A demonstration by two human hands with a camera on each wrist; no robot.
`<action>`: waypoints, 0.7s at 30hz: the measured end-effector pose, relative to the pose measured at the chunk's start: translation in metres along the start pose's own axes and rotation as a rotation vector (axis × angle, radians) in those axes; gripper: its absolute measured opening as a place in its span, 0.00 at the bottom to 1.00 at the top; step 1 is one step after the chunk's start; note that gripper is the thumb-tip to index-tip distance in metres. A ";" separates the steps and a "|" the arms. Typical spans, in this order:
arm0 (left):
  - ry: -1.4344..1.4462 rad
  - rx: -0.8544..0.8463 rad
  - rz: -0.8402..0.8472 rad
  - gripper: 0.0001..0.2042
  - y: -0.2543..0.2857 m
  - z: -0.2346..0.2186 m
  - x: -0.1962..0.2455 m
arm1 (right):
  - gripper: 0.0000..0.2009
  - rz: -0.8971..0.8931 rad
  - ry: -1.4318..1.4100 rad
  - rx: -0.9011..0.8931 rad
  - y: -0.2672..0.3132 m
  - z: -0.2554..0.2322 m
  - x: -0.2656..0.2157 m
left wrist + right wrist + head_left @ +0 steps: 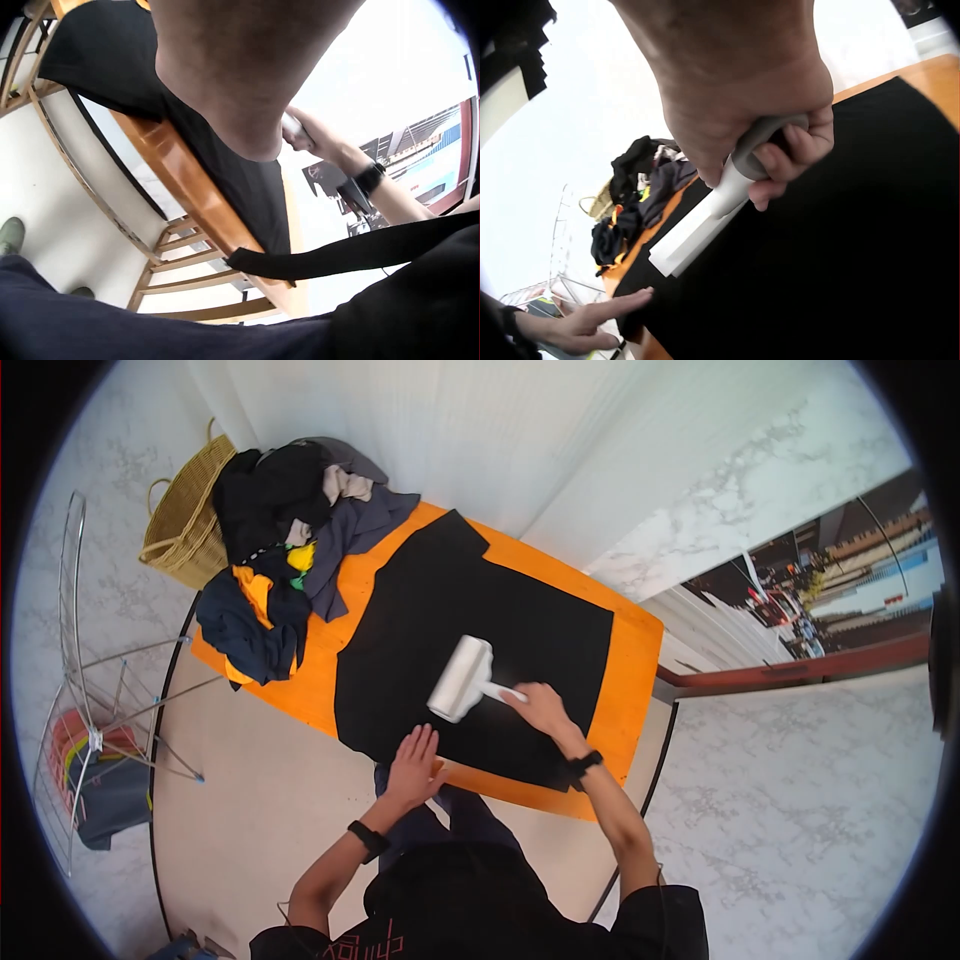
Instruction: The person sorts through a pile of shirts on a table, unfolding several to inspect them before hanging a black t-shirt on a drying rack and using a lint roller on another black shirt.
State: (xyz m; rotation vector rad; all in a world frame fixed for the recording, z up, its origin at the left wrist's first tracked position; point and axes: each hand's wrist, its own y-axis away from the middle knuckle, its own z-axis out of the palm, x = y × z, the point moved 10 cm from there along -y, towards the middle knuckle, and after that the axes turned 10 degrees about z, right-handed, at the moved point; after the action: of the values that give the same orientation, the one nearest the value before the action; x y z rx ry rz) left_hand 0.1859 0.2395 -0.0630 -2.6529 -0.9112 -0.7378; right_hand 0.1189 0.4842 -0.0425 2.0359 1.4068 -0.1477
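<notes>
The lint roller (462, 678) is over the black T-shirt (520, 610), its handle held in the curled fingers of the right hand (543, 710). The left hand (412, 772), fingers straight and close together, reaches over the near edge — cloth spreads well beyond both sets of fingertips. Orange tabletop (635, 660) borders it; past the left fingers sit piled clothes (265, 505), a wicker basket (185, 530) and a wire drying rack (95, 740).

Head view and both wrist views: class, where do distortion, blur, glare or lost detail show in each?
Head view: circular dark vignette, bluish rim; the white roller looks slightly soft. Left wrist view: wall washed out, glare patches on the orange table edge. Right wrist view: background blown out to white, black shirt so dark its fabric detail is lost.
</notes>
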 end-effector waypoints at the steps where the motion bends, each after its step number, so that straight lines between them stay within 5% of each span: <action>1: 0.003 -0.021 -0.015 0.36 0.004 0.000 -0.005 | 0.23 0.046 0.013 0.016 0.016 -0.004 0.031; 12: -0.219 -0.208 -0.001 0.37 0.017 0.026 -0.007 | 0.23 0.422 0.025 0.073 0.156 -0.057 0.259; 21: -0.183 -0.220 0.025 0.38 0.000 0.026 0.018 | 0.22 0.537 -0.019 0.172 0.219 -0.085 0.300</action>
State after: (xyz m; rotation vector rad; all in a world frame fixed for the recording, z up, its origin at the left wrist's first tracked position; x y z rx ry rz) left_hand 0.2078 0.2583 -0.0758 -2.9598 -0.8847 -0.6304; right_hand 0.4131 0.7246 -0.0098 2.4701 0.8150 -0.0563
